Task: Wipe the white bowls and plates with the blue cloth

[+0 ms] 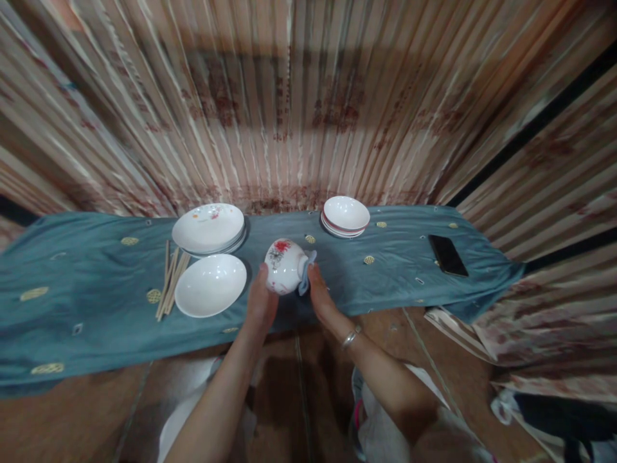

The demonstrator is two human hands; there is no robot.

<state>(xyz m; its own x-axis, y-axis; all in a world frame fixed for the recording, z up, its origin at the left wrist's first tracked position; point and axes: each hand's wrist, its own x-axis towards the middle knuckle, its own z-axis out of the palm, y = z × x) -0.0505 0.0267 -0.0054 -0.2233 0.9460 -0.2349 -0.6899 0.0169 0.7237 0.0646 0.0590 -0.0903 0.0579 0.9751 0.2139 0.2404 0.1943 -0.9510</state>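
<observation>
small rounded white porcelain bowl with red and grey floral print [284, 269], held in both hands, seemingly lifted over the near side of the long table under teal cloth with yellow motifs [390, 283]. tipped on its side: mouth to the left, foot to the right.

left hand [263, 301] grips the mouth end, thumb against the outer wall; its other fingers are hidden, cannot tell how they sit. right hand [320, 292], silver bangle [351, 337] at the wrist, closes at the foot with a thin blue-grey rag [306, 275] bunched there.

handling, i judge: light, fully rigid, brittle. glaze looks slick, slicker where fabric comes between skin and bowl. rim likeliest to chip. best hold: thumb and fingers across rim and wall, second hand steadying the foot ring; the rag itself is soft and gives no support.

near the left hand, a shallow white glazed dish [211, 285]; a careless swing could knock it. stacked small white bowls with reddish edging [346, 215] stand beyond, rightward.
</observation>
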